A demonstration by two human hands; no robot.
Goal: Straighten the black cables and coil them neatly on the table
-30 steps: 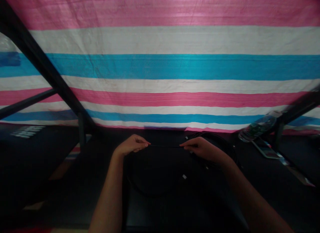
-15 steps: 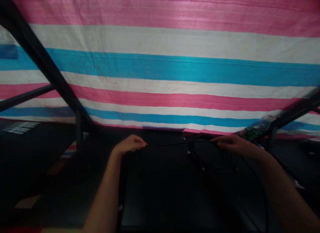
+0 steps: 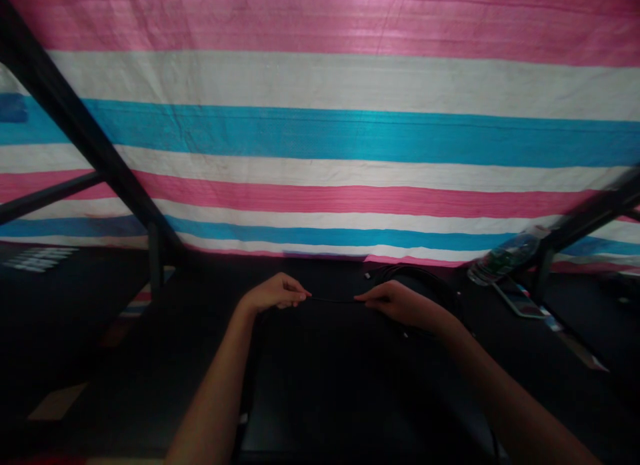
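A thin black cable [image 3: 334,300] runs between my two hands over the dark table. My left hand [image 3: 278,293] pinches it between thumb and fingers. Closed on the same cable, my right hand [image 3: 400,303] is a short span to the right. Behind and under the right hand lies a coil of black cable [image 3: 425,276], partly covered by the hand and forearm. Small light connector ends show around the coil. Another dark cable strand seems to hang below my left hand, with a pale end [image 3: 243,418] near the forearm, but it is hard to make out.
A clear plastic bottle [image 3: 505,257] lies tilted at the back right, with a phone [image 3: 520,298] beside it. Dark metal frame bars [image 3: 95,138] slant at the left and right. A striped plastic sheet [image 3: 320,132] hangs behind the black table [image 3: 320,392].
My right hand has moved left, toward my left hand, so the cable span between them is shorter. My left hand has shifted slightly right. The phone beside the bottle now shows.
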